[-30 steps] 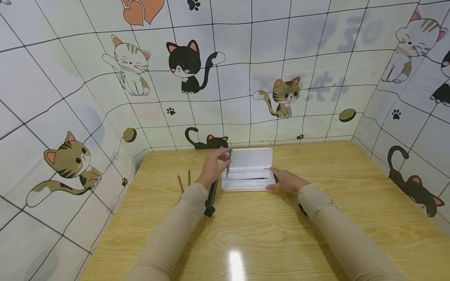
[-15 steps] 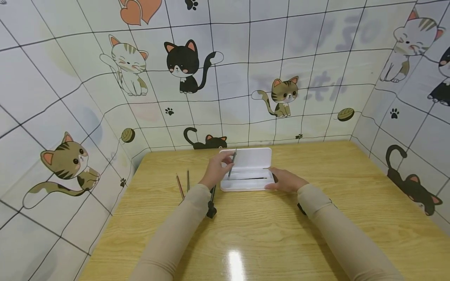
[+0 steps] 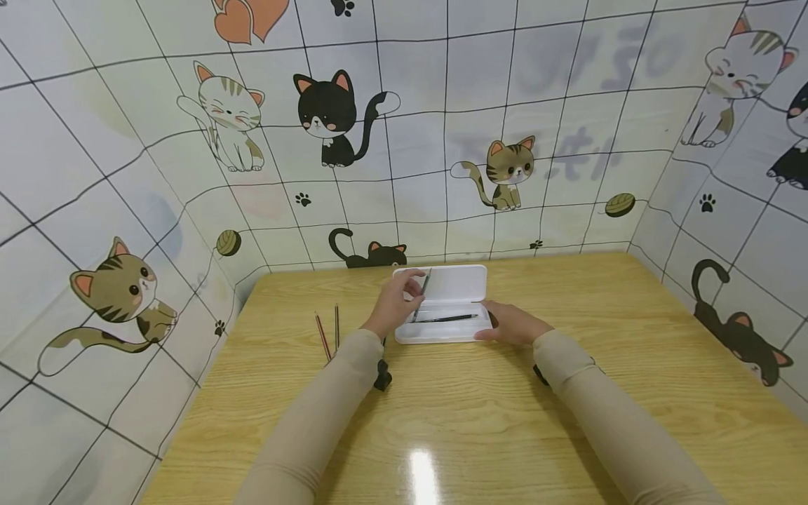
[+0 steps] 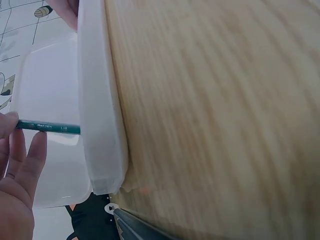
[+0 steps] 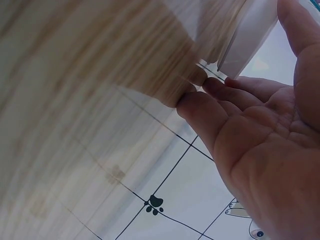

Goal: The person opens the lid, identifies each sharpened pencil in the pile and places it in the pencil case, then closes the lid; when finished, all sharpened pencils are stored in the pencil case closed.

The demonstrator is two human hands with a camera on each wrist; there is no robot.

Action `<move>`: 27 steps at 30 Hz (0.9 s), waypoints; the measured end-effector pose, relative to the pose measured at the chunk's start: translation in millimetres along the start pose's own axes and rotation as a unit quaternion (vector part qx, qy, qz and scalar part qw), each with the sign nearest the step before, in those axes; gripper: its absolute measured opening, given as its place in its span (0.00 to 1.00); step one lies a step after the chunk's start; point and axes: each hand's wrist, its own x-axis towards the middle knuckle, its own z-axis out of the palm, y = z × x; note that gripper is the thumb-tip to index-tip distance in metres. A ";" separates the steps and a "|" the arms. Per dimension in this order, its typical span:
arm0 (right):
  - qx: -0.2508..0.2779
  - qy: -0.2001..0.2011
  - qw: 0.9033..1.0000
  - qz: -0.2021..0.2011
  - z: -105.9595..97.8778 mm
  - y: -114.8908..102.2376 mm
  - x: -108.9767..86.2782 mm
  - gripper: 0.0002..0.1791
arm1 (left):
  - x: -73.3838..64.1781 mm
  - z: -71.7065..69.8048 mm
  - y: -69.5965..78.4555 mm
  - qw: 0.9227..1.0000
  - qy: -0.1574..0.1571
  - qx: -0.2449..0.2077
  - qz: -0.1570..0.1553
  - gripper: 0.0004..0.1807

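One green pencil (image 4: 59, 128) in left grip (image 3: 393, 303) over white case (image 3: 435, 337)

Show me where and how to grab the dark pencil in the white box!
Probably pinch the dark pencil around its middle, from above: it's thin, lying lengthwise inside the white box, whose walls surround it, while the lid stands open.
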 end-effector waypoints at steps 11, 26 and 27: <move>0.004 -0.001 1.000 0.003 0.2 1.6 0.7 0.51 | 11.6 3.6 2.0 0.997 -0.049 0.062 0.005 0.11; 0.005 -0.001 1.000 0.006 1.4 2.0 0.6 0.51 | 13.2 6.3 4.0 0.998 -0.055 0.033 0.009 0.13; 0.005 -0.001 1.000 0.006 1.1 1.4 0.2 0.51 | 13.5 6.4 3.6 0.998 -0.055 0.033 0.012 0.13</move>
